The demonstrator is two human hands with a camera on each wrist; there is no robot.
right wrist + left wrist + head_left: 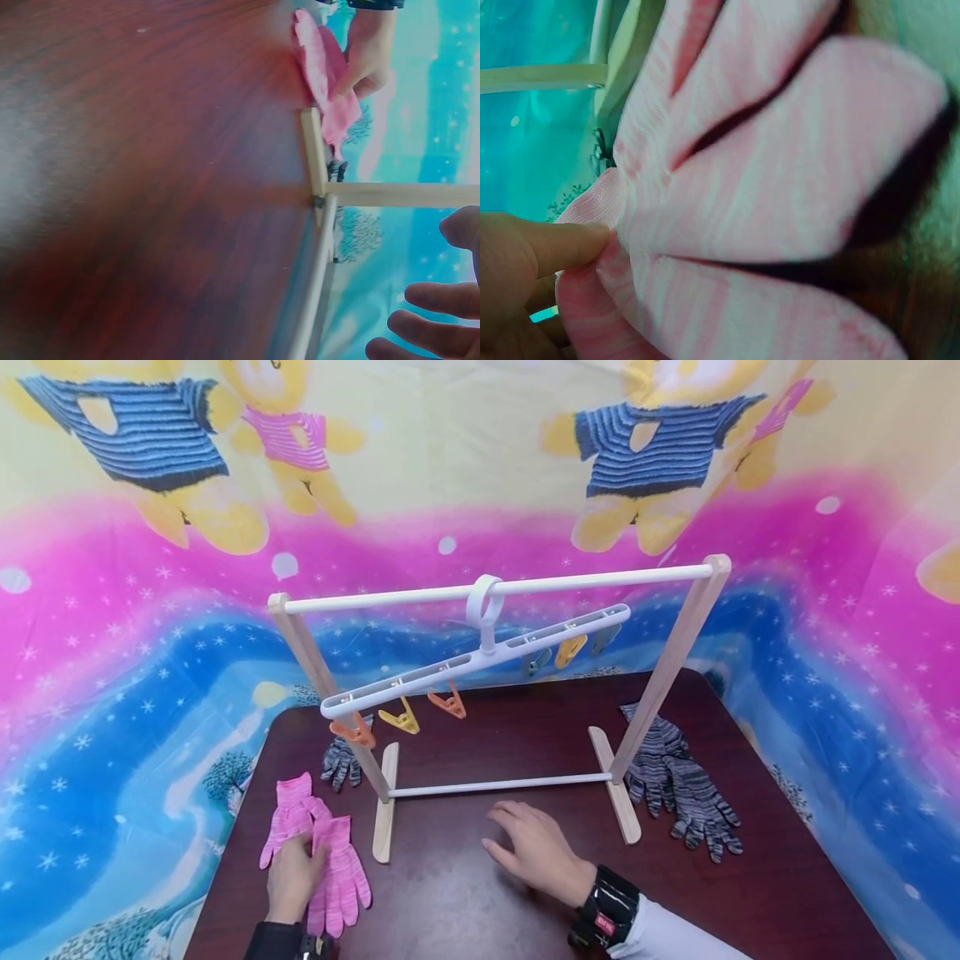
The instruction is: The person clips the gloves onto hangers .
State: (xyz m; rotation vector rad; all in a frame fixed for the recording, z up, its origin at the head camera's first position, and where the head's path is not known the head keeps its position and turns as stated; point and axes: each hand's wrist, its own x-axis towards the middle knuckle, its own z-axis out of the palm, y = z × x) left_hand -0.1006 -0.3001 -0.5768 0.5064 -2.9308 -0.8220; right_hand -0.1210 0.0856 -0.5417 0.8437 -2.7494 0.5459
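Observation:
Two pink striped gloves lie overlapping at the left of the table. My left hand (295,877) pinches the nearer pink glove (341,877); the thumb (570,247) presses on its knit in the left wrist view. The other pink glove (288,814) lies just behind. My right hand (543,852) hovers over the table before the rack, fingers spread and relaxed, holding nothing. A white clip hanger (487,658) hangs tilted from the rack's top bar (600,581), carrying several orange, yellow and grey-blue clothespins.
Wooden rack feet (385,810) stand on the dark table (465,902), joined by a lower white bar (502,786). Grey-black striped gloves (697,802) lie at the right, another grey glove (341,764) behind the left post. A printed cloth (450,527) surrounds the table.

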